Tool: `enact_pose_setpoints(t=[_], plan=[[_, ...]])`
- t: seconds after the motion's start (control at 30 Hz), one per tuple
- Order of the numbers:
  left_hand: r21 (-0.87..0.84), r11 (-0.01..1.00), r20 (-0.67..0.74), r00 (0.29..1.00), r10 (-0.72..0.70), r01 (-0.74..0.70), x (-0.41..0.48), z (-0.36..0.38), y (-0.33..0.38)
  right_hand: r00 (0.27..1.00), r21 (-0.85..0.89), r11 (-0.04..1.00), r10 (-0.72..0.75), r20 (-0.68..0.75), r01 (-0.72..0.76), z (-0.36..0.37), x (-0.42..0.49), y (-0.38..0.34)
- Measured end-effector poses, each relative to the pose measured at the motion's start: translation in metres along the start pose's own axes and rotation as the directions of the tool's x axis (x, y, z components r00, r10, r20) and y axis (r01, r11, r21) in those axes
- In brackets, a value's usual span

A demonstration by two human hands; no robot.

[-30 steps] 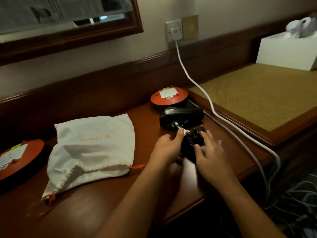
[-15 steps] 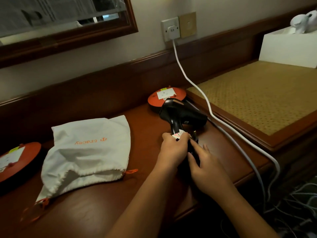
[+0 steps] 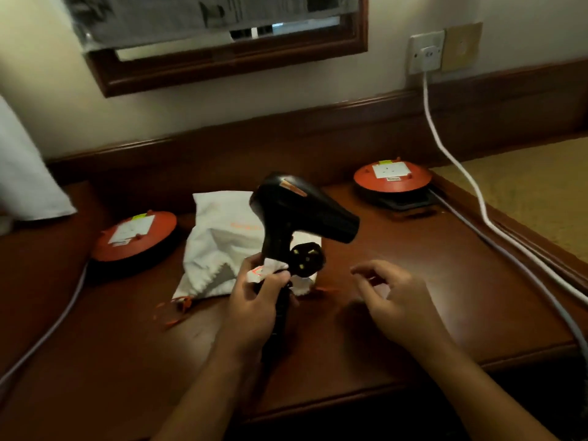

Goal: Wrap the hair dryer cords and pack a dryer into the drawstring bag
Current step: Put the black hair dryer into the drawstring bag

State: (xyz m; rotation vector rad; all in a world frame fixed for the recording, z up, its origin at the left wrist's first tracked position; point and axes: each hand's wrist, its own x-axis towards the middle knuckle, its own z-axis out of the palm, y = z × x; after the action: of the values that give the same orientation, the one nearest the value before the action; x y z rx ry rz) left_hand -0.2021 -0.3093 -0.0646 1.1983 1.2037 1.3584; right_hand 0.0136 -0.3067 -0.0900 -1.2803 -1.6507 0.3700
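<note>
My left hand (image 3: 254, 297) grips the handle of a black hair dryer (image 3: 299, 214) and holds it upright above the desk, nozzle pointing right. Its cord is wound round the handle, and the black plug (image 3: 307, 259) with brass pins sticks out beside my fingers, next to a white tag. Behind the dryer lies the white drawstring bag (image 3: 216, 246) with orange cords, partly hidden by the dryer. My right hand (image 3: 391, 294) hovers just right of the dryer, fingers loosely curled, holding nothing.
Two orange cable reels sit on the wooden desk (image 3: 413, 329): one reel (image 3: 135, 233) at the left, the other reel (image 3: 393, 181) at the back right. A white cable (image 3: 445, 148) runs from the wall socket (image 3: 426, 52) down the right side. A mirror frame hangs above.
My left hand has lifted the dryer off the desk and carried it left over the bag. My right hand has let go of it. The view has swung left.
</note>
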Motion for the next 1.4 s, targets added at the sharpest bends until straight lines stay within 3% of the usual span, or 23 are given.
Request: enact_pose_setpoints(t=[0.13, 0.27, 0.4, 0.5, 0.63, 0.73, 0.83, 0.9, 0.97, 1.03, 1.1, 1.2, 1.3, 1.4], plan=[[0.115, 0.990, -0.049, 0.994, 0.094, -0.088, -0.012, -0.070, 0.009, 0.962, -0.254, 0.961, -0.040, 0.271, 0.112, 0.061, 0.039, -0.015], [0.115, 0.990, -0.066, 0.994, 0.090, -0.082, -0.014, -0.115, 0.007, 0.888, -0.555, 0.792, 0.037, 0.459, 0.254, 0.093, 0.072, -0.023], [0.211, 0.965, 0.083, 0.986, 0.142, -0.157, -0.014, -0.143, 0.008, 0.933, -0.450, 0.885, 0.051, 0.357, 0.123, 0.093, 0.094, -0.031], [0.352, 0.894, 0.176, 0.957, 0.229, -0.278, -0.002, -0.150, 0.005, 0.965, -0.369, 0.921, -0.028, 0.259, 0.126, 0.084, 0.104, -0.046], [0.438, 0.816, 0.252, 0.923, 0.292, -0.377, 0.022, -0.143, 0.003, 0.974, -0.395, 0.897, -0.134, 0.184, 0.198, 0.073, 0.117, -0.061], [0.472, 0.763, 0.297, 0.894, 0.334, -0.442, 0.035, -0.138, 0.006, 0.941, -0.431, 0.841, -0.247, 0.232, 0.327, 0.063, 0.121, -0.068], [0.534, 0.692, 0.321, 0.874, 0.365, -0.486, 0.048, -0.139, 0.009, 0.925, -0.553, 0.746, -0.245, 0.289, 0.371, 0.049, 0.124, -0.069], [0.599, 0.609, 0.359, 0.854, 0.376, -0.520, 0.055, -0.147, 0.009, 0.918, -0.646, 0.658, -0.210, 0.338, 0.388, 0.046, 0.121, -0.070], [0.699, 0.444, 0.416, 0.824, 0.386, -0.561, 0.063, -0.158, 0.009, 0.917, -0.673, 0.625, -0.223, 0.331, 0.395, 0.044, 0.119, -0.069], [0.789, 0.246, 0.463, 0.808, 0.365, -0.563, 0.068, -0.165, 0.012, 0.920, -0.637, 0.664, -0.263, 0.290, 0.391, 0.040, 0.118, -0.069], [0.816, 0.112, 0.499, 0.789, 0.358, -0.567, 0.067, -0.164, 0.017, 0.906, -0.574, 0.702, -0.314, 0.282, 0.422, 0.040, 0.120, -0.072], [0.818, -0.004, 0.544, 0.771, 0.332, -0.575, 0.062, -0.146, 0.026, 0.885, -0.535, 0.705, -0.352, 0.305, 0.465, 0.045, 0.124, -0.074], [0.839, -0.114, 0.539, 0.782, 0.312, -0.533, 0.066, -0.123, 0.030, 0.915, -0.567, 0.719, -0.294, 0.276, 0.402, 0.044, 0.129, -0.072], [0.882, -0.152, 0.471, 0.827, 0.307, -0.446, 0.070, -0.100, 0.033, 0.918, -0.568, 0.729, -0.229, 0.325, 0.383, 0.041, 0.127, -0.071]])
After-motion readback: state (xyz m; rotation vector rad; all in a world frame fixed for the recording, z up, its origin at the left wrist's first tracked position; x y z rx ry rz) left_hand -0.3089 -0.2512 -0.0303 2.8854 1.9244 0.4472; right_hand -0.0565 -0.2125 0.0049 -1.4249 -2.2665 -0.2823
